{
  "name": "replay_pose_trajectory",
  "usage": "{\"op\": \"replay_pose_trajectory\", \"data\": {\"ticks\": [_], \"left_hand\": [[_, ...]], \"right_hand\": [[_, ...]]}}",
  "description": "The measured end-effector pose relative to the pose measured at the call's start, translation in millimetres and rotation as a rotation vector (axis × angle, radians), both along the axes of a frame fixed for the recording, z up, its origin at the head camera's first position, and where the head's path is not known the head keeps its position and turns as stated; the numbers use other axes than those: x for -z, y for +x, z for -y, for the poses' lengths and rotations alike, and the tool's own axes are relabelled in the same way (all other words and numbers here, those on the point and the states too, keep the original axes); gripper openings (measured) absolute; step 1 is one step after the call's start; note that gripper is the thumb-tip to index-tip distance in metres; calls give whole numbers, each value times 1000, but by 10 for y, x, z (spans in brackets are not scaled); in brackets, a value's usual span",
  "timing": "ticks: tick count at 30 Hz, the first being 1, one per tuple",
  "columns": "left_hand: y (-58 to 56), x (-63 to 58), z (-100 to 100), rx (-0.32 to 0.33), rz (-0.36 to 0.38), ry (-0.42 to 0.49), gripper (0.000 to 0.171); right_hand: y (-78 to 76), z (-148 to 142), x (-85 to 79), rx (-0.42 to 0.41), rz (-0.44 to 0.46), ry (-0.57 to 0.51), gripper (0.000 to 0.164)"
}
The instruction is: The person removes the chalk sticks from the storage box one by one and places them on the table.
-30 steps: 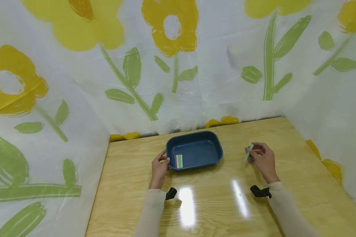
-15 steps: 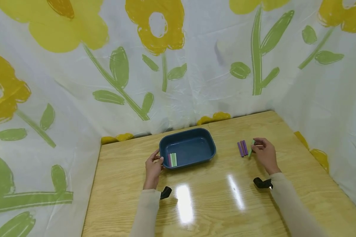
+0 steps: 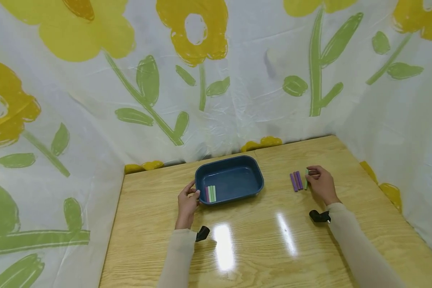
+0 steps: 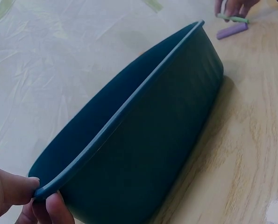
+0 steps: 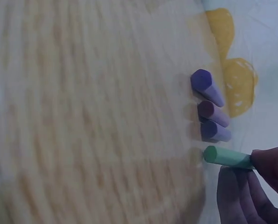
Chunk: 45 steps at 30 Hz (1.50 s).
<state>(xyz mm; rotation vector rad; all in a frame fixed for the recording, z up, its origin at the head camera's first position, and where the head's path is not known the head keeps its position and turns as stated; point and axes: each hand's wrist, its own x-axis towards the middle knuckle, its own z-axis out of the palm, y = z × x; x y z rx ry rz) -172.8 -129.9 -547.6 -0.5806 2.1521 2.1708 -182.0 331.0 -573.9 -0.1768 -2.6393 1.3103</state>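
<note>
My left hand (image 3: 187, 203) pinches the left rim of a deep, dark blue rectangular tray (image 3: 239, 185), thumb over the edge and fingers below the lip, as the left wrist view shows. Several chalk sticks (image 3: 211, 194), one reddish purple and the others pale green, lie side by side in its left end. Off to the tray's right, my right hand (image 3: 323, 185) holds a green chalk stick (image 5: 228, 157) between thumb and fingers. Just left of it, three purplish chalk sticks (image 3: 297, 181) lie in a row on the table; one looks more reddish in the right wrist view (image 5: 213, 113).
The light wooden table (image 3: 259, 236) reaches back to a white wall covering (image 3: 252, 100) with yellow flowers and green leaves, which also lines both sides. A black wrist camera (image 3: 202, 233) sits on the left wrist, another black camera (image 3: 319, 216) on the right.
My right hand has moved the green chalk from over the purplish ones to their right and turned it nearly parallel to them. The left hand keeps its grip on the tray.
</note>
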Motion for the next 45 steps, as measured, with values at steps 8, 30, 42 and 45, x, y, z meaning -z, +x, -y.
{"op": "replay_pose_trajectory", "data": {"ticks": [8,30,42,45], "left_hand": [[-12,-10,-30,10,-11,12,47],[-6,-5,-18,-4,-26,12,46],[3,5,3,-12,-5,2,46],[-8,12,-3,-18,1,-2,45]], "right_hand": [[24,92,-25,49,2,12,31],[-106,1549,-393,-164,-237,-274,23],[-120,2325,-332,-291,-180,-287,24],[-116,2481,-312,-299,-156,-295,24]]}}
